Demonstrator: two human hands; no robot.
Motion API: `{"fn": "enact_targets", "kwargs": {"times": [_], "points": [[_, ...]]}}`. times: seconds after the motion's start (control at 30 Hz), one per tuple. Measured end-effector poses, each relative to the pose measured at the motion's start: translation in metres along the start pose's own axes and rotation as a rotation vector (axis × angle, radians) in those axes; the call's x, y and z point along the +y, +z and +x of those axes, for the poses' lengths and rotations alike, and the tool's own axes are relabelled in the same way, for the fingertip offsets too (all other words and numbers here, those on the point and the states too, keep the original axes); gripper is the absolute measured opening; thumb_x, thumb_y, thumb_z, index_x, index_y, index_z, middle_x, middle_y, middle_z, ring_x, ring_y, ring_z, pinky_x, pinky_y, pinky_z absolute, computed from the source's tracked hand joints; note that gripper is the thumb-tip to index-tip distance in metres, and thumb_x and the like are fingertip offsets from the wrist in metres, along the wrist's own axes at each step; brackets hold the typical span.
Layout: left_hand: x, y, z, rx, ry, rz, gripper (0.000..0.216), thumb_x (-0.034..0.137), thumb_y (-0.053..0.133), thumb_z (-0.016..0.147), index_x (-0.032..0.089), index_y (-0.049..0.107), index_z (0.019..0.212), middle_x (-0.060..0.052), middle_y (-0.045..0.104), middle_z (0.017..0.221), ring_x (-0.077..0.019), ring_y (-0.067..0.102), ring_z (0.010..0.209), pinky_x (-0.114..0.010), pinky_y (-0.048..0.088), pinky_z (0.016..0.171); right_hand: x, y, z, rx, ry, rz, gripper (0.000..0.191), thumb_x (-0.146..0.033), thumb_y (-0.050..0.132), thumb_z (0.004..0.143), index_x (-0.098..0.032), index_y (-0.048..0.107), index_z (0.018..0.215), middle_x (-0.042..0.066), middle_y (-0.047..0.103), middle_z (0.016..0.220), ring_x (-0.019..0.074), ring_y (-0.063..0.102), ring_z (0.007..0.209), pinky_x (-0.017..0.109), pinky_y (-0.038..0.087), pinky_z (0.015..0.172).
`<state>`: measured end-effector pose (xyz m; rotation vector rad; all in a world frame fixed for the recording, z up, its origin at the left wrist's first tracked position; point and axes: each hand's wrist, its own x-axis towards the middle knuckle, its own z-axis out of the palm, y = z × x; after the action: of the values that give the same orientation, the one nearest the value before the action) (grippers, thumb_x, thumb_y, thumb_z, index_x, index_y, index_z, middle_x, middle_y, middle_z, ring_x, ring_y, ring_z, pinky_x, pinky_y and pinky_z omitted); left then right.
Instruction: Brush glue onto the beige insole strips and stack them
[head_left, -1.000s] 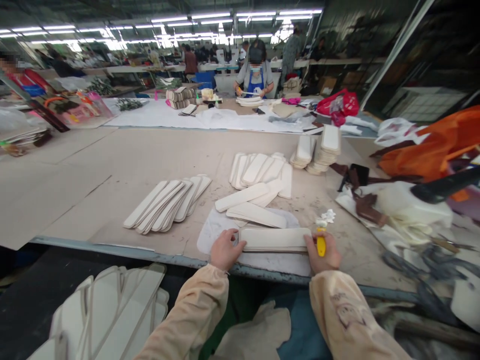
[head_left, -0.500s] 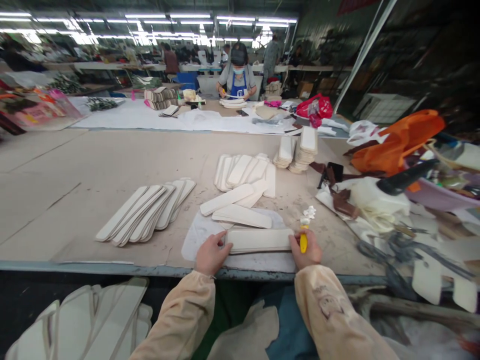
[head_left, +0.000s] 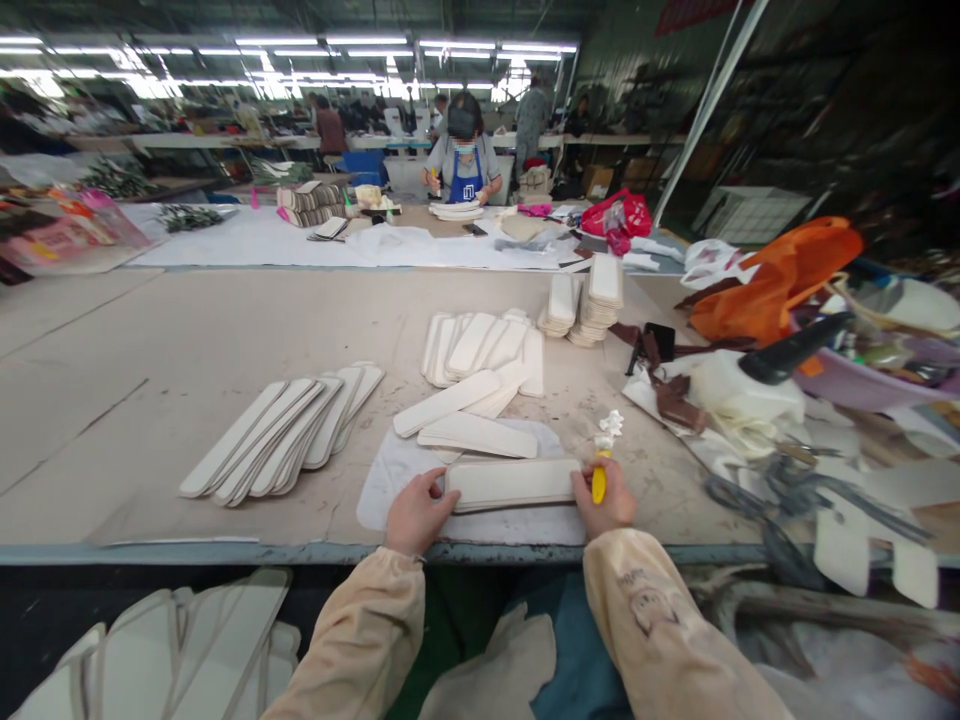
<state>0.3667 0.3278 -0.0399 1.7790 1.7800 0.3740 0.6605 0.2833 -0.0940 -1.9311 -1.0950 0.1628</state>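
A long white strip [head_left: 517,482] with rounded corners lies along the table's near edge, apparently on top of another. My left hand [head_left: 420,510] grips its left end between thumb and fingers. At the opposite end, my right hand [head_left: 606,503] pinches the strip while also holding a yellow-handled brush [head_left: 598,484], whose head is clumped with white. Beneath the strip is a pale sheet [head_left: 382,478]. Just beyond, loose strips [head_left: 477,434] lie crosswise, partly overlapping.
Fanned strips [head_left: 281,435] lie left, with more piles [head_left: 480,345] and stacks [head_left: 600,300] farther back. Scissors [head_left: 757,500], a white container [head_left: 742,400] and a purple basin [head_left: 877,375] crowd the right. More strips [head_left: 172,650] sit below the table edge. A co-worker [head_left: 463,165] works opposite.
The view has shifted slightly, so the scene sits a little farther left. Both hands keep their hold on the strip's ends, and the brush stays in my right hand.
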Motion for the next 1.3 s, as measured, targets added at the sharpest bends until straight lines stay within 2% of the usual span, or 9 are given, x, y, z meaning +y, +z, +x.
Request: {"fn": "enact_targets", "kwargs": {"times": [0.23, 0.53, 0.87, 1.13, 1.3], "points": [[0.000, 0.005, 0.003, -0.013, -0.023, -0.077, 0.037, 0.033, 0.059, 0.081, 0.023, 0.063, 0.116, 0.003, 0.065, 0.073, -0.0168, 0.061, 0.074, -0.026, 0.038, 0.067, 0.003, -0.001, 0.001, 0.014, -0.009, 0.014, 0.033, -0.046, 0.057, 0.076, -0.024, 0.052, 0.099, 0.003, 0.068, 0.092, 0.0228, 0.067, 0.082, 0.034, 0.049, 0.075], [-0.007, 0.007, 0.006, -0.007, -0.018, -0.141, 0.032, 0.035, 0.057, 0.084, 0.022, 0.065, 0.113, 0.002, 0.065, 0.072, -0.0158, 0.061, 0.071, -0.026, 0.039, 0.067, 0.004, 0.000, 0.001, 0.011, 0.014, 0.033, 0.036, -0.051, 0.058, 0.075, -0.024, 0.054, 0.098, 0.003, 0.069, 0.089, 0.0230, 0.068, 0.081, 0.035, 0.051, 0.075], [-0.004, 0.009, 0.003, 0.039, -0.041, -0.178, 0.028, 0.029, 0.063, 0.079, 0.023, 0.068, 0.105, 0.004, 0.064, 0.067, -0.0140, 0.059, 0.067, -0.025, 0.038, 0.065, 0.018, 0.004, 0.003, -0.015, 0.086, 0.104, 0.049, -0.057, 0.068, 0.068, -0.023, 0.057, 0.101, 0.005, 0.071, 0.095, 0.0265, 0.069, 0.086, 0.039, 0.055, 0.079], [-0.002, 0.008, 0.002, 0.048, -0.047, -0.172, 0.024, 0.030, 0.062, 0.080, 0.023, 0.068, 0.102, 0.004, 0.063, 0.068, -0.0143, 0.059, 0.067, -0.025, 0.039, 0.065, 0.018, 0.004, 0.001, 0.014, 0.064, 0.070, 0.048, -0.059, 0.068, 0.069, -0.024, 0.060, 0.099, 0.005, 0.071, 0.094, 0.0268, 0.070, 0.084, 0.040, 0.055, 0.078], [-0.005, 0.008, 0.005, 0.024, -0.052, -0.219, 0.025, 0.029, 0.062, 0.080, 0.021, 0.069, 0.102, 0.003, 0.064, 0.067, -0.0139, 0.059, 0.066, -0.024, 0.040, 0.063, 0.018, 0.003, 0.003, -0.005, 0.106, 0.034, 0.047, -0.056, 0.069, 0.066, -0.025, 0.059, 0.100, 0.003, 0.071, 0.093, 0.0273, 0.070, 0.086, 0.040, 0.054, 0.079]]}}
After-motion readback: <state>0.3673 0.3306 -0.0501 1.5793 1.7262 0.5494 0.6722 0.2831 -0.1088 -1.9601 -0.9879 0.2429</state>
